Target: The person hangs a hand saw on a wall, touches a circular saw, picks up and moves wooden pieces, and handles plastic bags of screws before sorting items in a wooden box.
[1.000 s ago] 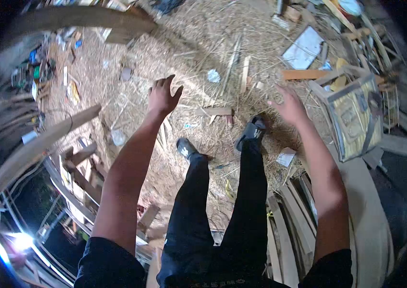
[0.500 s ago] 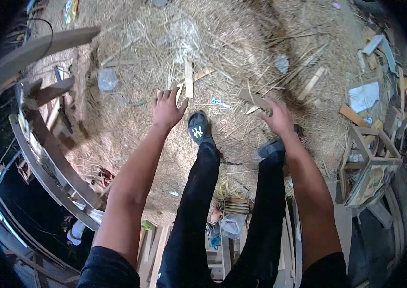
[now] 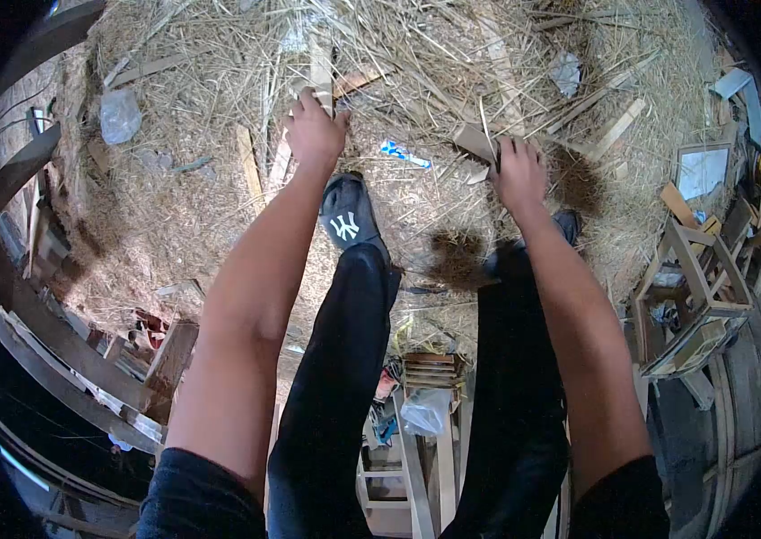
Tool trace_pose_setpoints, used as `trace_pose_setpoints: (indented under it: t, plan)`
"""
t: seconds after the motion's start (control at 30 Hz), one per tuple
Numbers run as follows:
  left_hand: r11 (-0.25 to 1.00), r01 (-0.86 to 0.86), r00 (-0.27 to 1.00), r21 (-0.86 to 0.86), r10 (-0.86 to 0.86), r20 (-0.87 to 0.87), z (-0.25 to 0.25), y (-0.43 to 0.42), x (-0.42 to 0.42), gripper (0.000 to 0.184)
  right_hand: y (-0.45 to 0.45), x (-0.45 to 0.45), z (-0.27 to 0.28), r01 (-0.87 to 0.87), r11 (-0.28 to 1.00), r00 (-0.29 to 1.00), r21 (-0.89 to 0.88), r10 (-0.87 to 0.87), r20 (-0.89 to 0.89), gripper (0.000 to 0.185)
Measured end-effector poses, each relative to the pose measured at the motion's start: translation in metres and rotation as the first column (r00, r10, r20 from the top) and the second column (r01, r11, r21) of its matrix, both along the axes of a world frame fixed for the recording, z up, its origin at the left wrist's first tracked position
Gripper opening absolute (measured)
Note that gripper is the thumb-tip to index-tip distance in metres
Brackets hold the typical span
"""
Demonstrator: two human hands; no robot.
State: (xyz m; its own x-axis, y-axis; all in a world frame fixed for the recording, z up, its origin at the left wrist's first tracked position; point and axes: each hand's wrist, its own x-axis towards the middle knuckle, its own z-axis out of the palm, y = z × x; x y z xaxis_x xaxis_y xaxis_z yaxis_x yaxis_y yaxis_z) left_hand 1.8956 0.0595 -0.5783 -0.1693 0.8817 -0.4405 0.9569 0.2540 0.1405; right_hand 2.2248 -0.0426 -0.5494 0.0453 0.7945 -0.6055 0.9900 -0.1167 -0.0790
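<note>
My left hand (image 3: 316,135) reaches down to the straw-covered ground, its fingers curled over the near end of a pale wooden slat (image 3: 321,67). Beside it lies an orange-brown piece of wood (image 3: 358,83). My right hand (image 3: 520,175) is closed at the edge of a flat wood scrap (image 3: 473,141); its fingertips are partly hidden. A thin curved splinter (image 3: 485,119) sticks up by that scrap. Between the hands lies a blue and white wrapper (image 3: 404,154).
Loose straw and wood strips cover the ground. A clear plastic bag (image 3: 120,117) lies at left. A wooden frame (image 3: 695,269) and a white panel (image 3: 702,173) stand at right. My sandalled foot (image 3: 344,216) is below the left hand. Another plastic bag (image 3: 425,411) lies between my legs.
The view has shifted lower and closer. My left hand has moved onto the slat's end, and my right hand has closed at the wood scrap it was hovering beside.
</note>
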Motion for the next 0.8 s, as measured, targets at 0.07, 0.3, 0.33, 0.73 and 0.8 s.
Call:
trace_pose_setpoints:
  t: [0.07,0.3,0.33,0.73,0.8]
  plan:
    - [0.998,-0.052,0.998,-0.037,0.053,0.03,0.007,0.004,0.003,0.071,0.0,0.001,0.013,-0.022,0.998,1.0,0.066,0.023,-0.012,0.058]
    - [0.993,-0.111,0.979,0.048,0.101,0.179,0.018,-0.017,0.0,0.039,-0.003,0.027,0.046,0.097,0.984,0.96,0.147,-0.054,-0.276,0.058]
    - [0.968,-0.113,0.972,0.222,0.062,0.227,0.024,-0.027,0.006,0.028,-0.004,0.028,0.051,0.142,0.958,0.952,0.247,-0.064,-0.299,0.055]
    - [0.966,-0.243,0.857,0.087,0.172,0.485,0.095,-0.069,0.089,0.032,0.063,0.05,0.09,0.727,0.642,0.635,0.244,-0.492,-0.596,0.052]
    - [0.961,-0.268,0.818,0.065,0.192,0.542,0.099,-0.066,0.104,0.033,0.073,0.049,0.087,0.749,0.628,0.613,0.21,-0.538,-0.578,0.052]
